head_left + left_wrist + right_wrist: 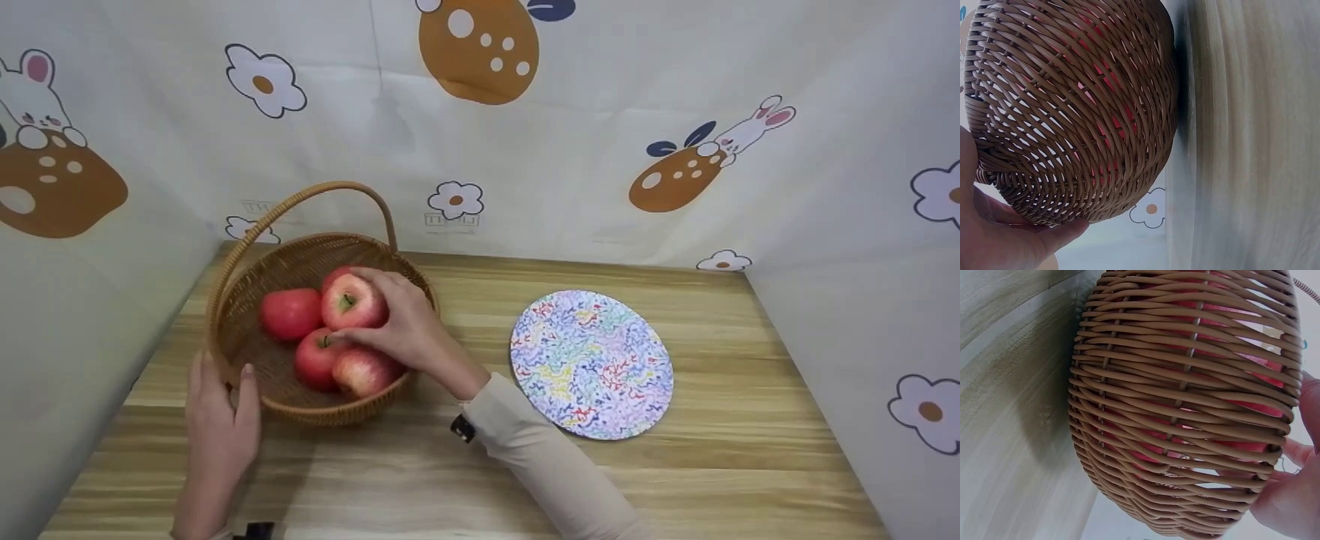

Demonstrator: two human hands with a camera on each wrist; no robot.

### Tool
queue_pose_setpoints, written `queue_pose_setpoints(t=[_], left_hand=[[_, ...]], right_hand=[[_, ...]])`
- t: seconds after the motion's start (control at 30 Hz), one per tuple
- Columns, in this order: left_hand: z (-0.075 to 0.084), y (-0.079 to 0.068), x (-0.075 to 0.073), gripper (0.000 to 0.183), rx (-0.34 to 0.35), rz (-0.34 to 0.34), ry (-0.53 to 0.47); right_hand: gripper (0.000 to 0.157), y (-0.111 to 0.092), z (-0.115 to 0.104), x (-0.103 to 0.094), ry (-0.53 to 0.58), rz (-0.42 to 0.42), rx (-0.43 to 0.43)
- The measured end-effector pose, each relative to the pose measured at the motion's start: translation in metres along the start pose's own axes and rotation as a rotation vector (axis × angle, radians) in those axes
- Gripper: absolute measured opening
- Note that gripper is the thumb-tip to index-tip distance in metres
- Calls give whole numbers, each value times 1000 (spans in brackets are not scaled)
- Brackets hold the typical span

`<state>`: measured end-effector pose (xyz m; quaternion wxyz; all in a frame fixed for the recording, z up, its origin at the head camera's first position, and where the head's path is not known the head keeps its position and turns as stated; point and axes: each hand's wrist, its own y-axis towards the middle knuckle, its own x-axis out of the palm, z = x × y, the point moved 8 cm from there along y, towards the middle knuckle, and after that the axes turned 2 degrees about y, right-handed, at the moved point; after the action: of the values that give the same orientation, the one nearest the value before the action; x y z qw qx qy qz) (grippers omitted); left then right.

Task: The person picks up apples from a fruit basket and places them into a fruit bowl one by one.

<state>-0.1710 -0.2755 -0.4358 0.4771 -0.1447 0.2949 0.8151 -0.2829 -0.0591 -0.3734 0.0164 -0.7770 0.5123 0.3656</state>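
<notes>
A brown wicker basket with a tall arched handle stands on the left of the table, several red apples inside. My right hand reaches over the basket's right side and grips the topmost apple between thumb and fingers. Around it lie a red apple to the left, a red apple in front and a streaked apple below my palm; another is partly hidden behind. My left hand holds the basket's left side near the handle's foot. In the left wrist view its thumb lies against the weave.
A round, multicoloured patterned plate or mat lies on the wooden table, right of the basket. Printed cloth walls with flowers and rabbits enclose the table at the back and both sides. The basket handle arches up near the back wall.
</notes>
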Motion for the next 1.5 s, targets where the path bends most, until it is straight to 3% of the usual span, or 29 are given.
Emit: queue_pose_setpoints(t=[0.43,0.6,0.8,1.37,1.5], left_hand=[[1,0,-1,60,14,13,0],[3,-1,-4,58,45,48,-13],[-1,-1,-4,62,1,31,3],[-1,0,-4,60,-5,28,30],[0,-1,-5,60,31,48,27]], right_hand=[[78,-13,-10,-14,21,90,-36],[77,-19,-10,-18,52,110,-11],[76,-24,-9,-23,83,129,6],[75,-41,-6,-34,154,189,29],[74,-45,-5,-36,183,202,40]])
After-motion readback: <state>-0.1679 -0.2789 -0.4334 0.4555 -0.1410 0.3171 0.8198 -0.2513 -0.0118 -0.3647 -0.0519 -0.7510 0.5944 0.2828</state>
